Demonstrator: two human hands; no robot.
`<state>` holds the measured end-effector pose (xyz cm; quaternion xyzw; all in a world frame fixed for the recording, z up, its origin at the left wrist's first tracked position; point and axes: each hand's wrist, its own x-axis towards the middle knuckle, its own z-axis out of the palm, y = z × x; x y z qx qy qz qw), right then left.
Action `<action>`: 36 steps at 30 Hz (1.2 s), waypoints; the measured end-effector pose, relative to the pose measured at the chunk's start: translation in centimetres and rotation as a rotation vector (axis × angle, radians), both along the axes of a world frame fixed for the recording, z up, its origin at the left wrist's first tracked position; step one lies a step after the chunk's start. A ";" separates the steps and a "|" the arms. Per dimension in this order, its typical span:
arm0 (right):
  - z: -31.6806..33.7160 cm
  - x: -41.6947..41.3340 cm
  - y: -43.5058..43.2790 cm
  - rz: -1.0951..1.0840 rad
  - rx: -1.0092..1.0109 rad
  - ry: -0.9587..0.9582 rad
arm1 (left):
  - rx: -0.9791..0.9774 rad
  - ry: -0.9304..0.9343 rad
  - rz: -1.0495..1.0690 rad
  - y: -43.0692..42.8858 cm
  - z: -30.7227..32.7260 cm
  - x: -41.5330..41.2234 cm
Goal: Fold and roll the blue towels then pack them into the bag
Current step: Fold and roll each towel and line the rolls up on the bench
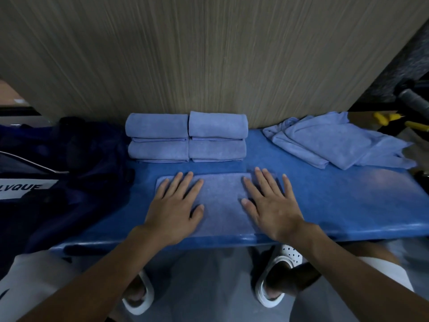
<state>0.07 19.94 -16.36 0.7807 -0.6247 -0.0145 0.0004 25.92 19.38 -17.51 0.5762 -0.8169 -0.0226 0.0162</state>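
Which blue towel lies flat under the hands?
The folded towel nearest the person, pressed by left hand and right hand; the four rolled towels and loose pile lie behind.

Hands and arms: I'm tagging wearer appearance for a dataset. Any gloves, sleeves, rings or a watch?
The left hand and right hand are bare: no gloves, rings or watch visible. The left forearm and right forearm are uncovered to the frame edge, no sleeves showing.

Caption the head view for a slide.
Left hand and right hand lie flat on a folded towel, four rolled towels behind.
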 end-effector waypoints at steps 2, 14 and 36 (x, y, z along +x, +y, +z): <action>0.6 0.2 1.0 0.004 -0.106 0.008 | -0.016 -0.001 -0.036 -0.6 0.7 -0.6; 0.7 1.5 1.1 0.083 -0.007 -0.068 | -0.076 -0.200 -0.110 2.1 2.4 -1.1; 1.1 4.4 -1.1 0.308 0.110 -0.206 | -0.121 -0.130 -0.185 1.6 3.1 0.0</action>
